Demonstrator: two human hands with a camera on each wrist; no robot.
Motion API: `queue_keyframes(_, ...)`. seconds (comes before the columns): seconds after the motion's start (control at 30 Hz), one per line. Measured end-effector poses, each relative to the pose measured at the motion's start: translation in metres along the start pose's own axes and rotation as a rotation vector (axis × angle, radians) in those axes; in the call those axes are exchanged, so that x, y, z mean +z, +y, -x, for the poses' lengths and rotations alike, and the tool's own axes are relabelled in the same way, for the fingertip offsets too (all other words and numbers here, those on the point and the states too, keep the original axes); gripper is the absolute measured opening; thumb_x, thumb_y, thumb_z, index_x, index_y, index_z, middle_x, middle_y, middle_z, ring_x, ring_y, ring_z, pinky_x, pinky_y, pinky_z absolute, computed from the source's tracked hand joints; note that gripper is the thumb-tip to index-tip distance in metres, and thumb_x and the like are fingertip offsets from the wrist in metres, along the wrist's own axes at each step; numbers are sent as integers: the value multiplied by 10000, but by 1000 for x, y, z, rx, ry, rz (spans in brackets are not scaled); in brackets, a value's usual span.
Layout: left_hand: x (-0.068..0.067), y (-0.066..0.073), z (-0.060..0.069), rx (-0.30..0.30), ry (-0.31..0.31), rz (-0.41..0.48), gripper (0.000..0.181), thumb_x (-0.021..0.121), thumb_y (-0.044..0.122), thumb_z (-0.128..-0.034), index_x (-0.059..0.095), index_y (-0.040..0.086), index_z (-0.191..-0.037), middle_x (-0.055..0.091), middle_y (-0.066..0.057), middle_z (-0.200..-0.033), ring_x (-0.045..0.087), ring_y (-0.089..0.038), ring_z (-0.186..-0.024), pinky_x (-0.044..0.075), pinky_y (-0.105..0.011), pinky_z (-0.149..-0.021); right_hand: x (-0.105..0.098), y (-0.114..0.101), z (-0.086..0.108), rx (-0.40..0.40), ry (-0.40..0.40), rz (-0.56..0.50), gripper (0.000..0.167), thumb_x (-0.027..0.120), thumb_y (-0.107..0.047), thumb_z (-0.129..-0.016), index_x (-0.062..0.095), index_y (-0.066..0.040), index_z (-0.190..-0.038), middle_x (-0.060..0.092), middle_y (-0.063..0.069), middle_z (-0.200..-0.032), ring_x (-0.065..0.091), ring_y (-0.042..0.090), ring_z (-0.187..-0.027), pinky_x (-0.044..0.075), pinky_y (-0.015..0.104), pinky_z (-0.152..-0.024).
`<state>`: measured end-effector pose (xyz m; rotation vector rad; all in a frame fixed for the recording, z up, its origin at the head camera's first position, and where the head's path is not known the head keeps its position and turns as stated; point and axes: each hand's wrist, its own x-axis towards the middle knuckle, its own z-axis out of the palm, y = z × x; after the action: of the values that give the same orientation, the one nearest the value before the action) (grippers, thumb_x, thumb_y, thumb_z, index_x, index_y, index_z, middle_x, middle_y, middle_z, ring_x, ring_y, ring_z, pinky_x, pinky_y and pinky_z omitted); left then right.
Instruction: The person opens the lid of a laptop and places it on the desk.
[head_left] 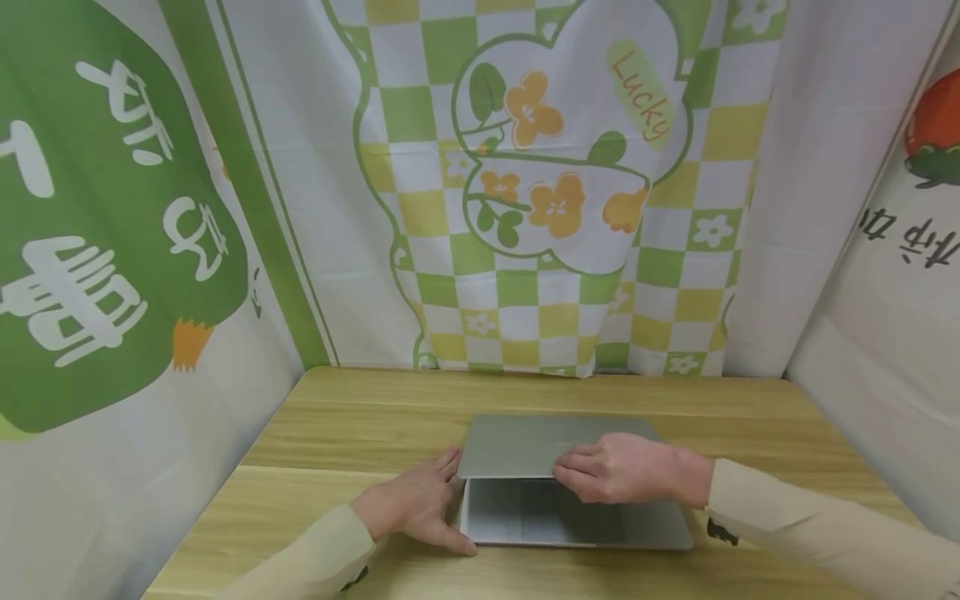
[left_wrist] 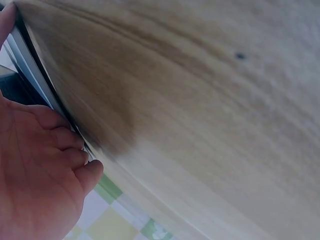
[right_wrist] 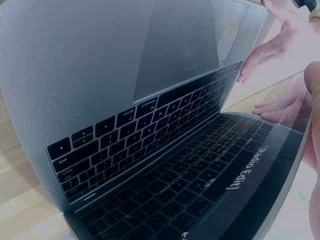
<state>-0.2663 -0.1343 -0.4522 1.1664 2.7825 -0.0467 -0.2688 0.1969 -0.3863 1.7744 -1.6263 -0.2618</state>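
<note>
A grey laptop [head_left: 495, 517] lies on the wooden table with its lid [head_left: 517, 446] partly raised. My right hand [head_left: 630, 468] grips the front edge of the lid near its middle, fingers curled over it. Beside the laptop's left edge, my left hand [head_left: 423, 504] rests with fingers spread, thumb toward the front corner. In the left wrist view the left fingers [left_wrist: 70, 137] lie along the laptop's side. The right wrist view shows the black keyboard [right_wrist: 150, 135] and the screen [right_wrist: 220, 170], which mirrors the keys and carries the white text "[Radio Edit]".
The wooden table [head_left: 337, 433] has light grain and a rounded back edge. Behind it hangs a green and yellow checked curtain [head_left: 420, 283] marked "Lucky". Printed white cloths stand at the left [head_left: 225, 400] and right [head_left: 862, 333].
</note>
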Motion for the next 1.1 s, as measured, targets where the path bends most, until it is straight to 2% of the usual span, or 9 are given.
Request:
queue_keyframes(0.13, 0, 1, 1, -4, -2, -22, 1088, 577, 788, -753, 427, -32, -1451, 312, -270, -1556, 268, -404, -1475, 302, -445, -1208, 1, 1, 1, 19, 6, -14, 284, 396, -133, -1007, 659, -46, -1070, 724, 12, -980, 699, 97, -849, 559, 200, -557)
queue_keyframes(0.47, 0, -2, 1, -20, -25, -49, 1161, 544, 824, -750, 285, 2, -1528, 258, -216, -1595, 223, -398, -1491, 271, -472, -1218, -2, 1, -3, 37, -19, -49, 301, 379, -148, -1033, 652, -31, -1079, 726, 38, -995, 710, 115, -862, 582, 218, -601)
queue_keyframes(0.57, 1, -3, 0, -20, -31, -56, 1166, 532, 835, -748, 286, 5, -1528, 254, -216, -1597, 217, -389, -1495, 254, -485, -1223, -3, 0, -4, 37, -27, -51, 312, 368, -150, -1038, 654, -32, -1075, 728, 40, -994, 711, 114, -865, 586, 218, -614)
queue_keyframes(0.77, 2, -4, -1, -29, -53, -115, 1164, 463, 880, -742, 369, -6, -1490, 334, -203, -1567, 228, -359, -1500, 235, -444, -1237, -6, 2, -6, 78, -40, -54, 322, 350, -130, -1041, 653, -30, -1083, 736, 40, -1019, 715, 115, -886, 592, 203, -651)
queue_keyframes(1.1, 0, -5, -3, -19, -61, -132, 1188, 467, 875, -744, 315, -20, -1510, 314, -185, -1585, 268, -326, -1492, 242, -416, -1238, -7, 10, -7, 127, -40, -48, 341, 330, -90, -1028, 660, -22, -1077, 741, 55, -1009, 726, 128, -894, 599, 193, -704)
